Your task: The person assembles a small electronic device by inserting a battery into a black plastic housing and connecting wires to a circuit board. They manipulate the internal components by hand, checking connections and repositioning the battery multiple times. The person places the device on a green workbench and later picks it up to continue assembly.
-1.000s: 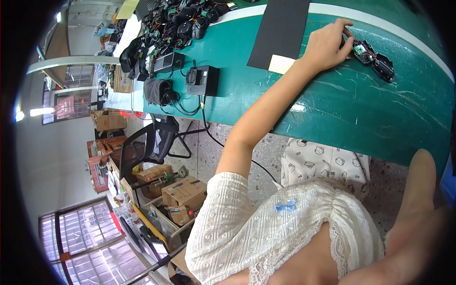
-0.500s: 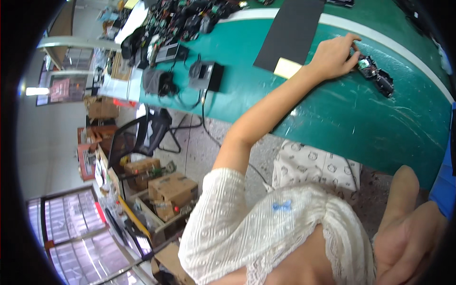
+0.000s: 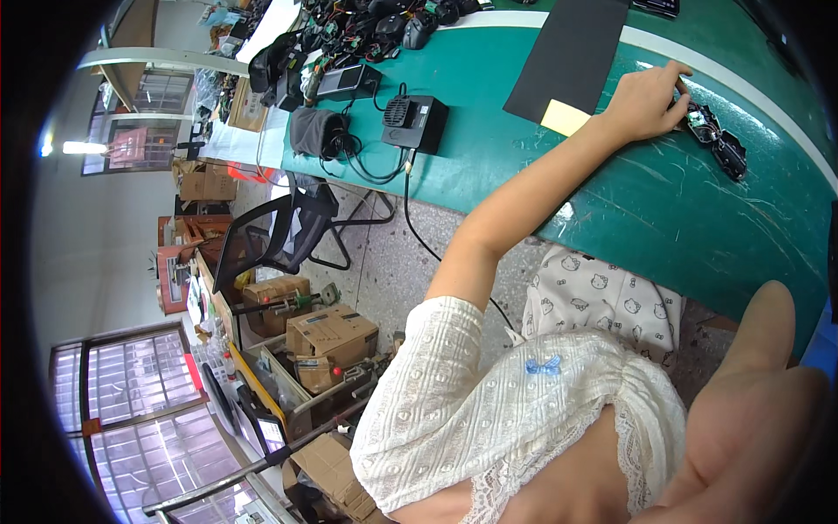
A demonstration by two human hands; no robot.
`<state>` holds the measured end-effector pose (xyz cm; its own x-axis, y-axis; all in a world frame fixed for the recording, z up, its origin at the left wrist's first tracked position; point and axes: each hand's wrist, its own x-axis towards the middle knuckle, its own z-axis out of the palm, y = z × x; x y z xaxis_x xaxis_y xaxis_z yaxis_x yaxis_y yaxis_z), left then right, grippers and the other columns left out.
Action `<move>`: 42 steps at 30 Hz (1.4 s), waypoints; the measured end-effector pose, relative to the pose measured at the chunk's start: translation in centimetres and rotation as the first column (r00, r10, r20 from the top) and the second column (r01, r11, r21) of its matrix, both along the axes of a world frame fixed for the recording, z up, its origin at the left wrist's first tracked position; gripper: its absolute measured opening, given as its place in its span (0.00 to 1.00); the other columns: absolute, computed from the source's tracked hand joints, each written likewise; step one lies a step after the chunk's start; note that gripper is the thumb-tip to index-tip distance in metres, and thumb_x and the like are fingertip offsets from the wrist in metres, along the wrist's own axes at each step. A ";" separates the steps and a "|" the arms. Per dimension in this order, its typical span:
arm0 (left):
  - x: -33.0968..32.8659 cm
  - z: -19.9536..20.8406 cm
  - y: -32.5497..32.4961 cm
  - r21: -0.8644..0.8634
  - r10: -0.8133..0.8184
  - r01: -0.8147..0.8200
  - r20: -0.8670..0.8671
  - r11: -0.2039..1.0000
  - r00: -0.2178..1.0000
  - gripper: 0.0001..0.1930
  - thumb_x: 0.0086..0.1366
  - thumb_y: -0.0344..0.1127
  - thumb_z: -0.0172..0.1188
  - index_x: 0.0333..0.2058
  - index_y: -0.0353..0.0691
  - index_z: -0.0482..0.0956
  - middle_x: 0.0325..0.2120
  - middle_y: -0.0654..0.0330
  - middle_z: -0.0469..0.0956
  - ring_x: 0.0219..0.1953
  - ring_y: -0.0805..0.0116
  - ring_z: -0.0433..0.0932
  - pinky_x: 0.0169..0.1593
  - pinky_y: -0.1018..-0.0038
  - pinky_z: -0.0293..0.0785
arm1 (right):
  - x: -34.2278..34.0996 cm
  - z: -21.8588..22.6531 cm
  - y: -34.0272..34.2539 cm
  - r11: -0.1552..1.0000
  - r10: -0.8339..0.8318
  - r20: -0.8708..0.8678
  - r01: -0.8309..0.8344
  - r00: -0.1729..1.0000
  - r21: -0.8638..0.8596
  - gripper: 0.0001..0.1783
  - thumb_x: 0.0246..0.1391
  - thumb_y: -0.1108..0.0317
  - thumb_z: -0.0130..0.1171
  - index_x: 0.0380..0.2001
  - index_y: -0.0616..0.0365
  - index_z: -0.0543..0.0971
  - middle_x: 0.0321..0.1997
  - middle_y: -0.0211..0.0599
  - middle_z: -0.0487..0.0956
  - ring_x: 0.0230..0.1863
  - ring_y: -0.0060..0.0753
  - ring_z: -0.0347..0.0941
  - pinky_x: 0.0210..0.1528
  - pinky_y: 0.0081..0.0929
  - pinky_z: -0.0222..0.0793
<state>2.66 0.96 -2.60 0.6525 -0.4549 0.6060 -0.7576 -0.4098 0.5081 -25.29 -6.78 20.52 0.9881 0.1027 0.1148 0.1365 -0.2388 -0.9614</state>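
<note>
Left hand [image 3: 646, 105] out over the green table [image 3: 672, 218], thumb and forefinger curled at the near end of an opened black device [image 3: 729, 159], and whether they grip it, I cannot tell! The device lies just right of that hand, circuit board and wires showing. A black sheet [image 3: 567, 65] sits to the hand's left, a pale yellow paper [image 3: 563, 117] beside the wrist, a black box [image 3: 428, 124] farther left. The right arm [image 3: 759, 349] bends well below, its hand out of sight.
</note>
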 end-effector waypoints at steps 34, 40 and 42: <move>0.7 -0.1 0.2 -0.135 0.062 -0.077 -0.109 0.988 0.992 0.16 0.57 0.36 0.55 0.44 0.38 0.69 0.29 0.63 0.80 0.26 0.63 0.78 0.30 0.65 0.71 | 0.8 1.9 1.7 0.985 0.166 0.071 -0.162 0.984 -0.061 0.18 0.55 0.56 0.57 0.17 0.52 0.68 0.20 0.24 0.64 0.16 0.19 0.59 0.20 0.16 0.57; 1.1 -0.4 0.1 -0.136 0.096 -0.101 -0.038 0.986 0.995 0.16 0.57 0.36 0.56 0.43 0.38 0.69 0.28 0.64 0.81 0.25 0.64 0.79 0.30 0.66 0.72 | 0.6 1.7 1.6 0.991 0.115 0.025 -0.113 0.993 -0.069 0.19 0.55 0.56 0.57 0.17 0.52 0.67 0.20 0.24 0.64 0.16 0.19 0.58 0.20 0.16 0.57; 0.8 -0.1 -0.2 -0.150 0.059 -0.076 -0.118 0.986 0.991 0.16 0.58 0.37 0.56 0.44 0.38 0.69 0.28 0.64 0.81 0.26 0.64 0.79 0.31 0.67 0.72 | 0.5 1.6 1.5 0.993 0.086 0.018 -0.084 0.996 -0.084 0.19 0.55 0.56 0.57 0.17 0.52 0.67 0.21 0.24 0.64 0.16 0.19 0.58 0.20 0.16 0.57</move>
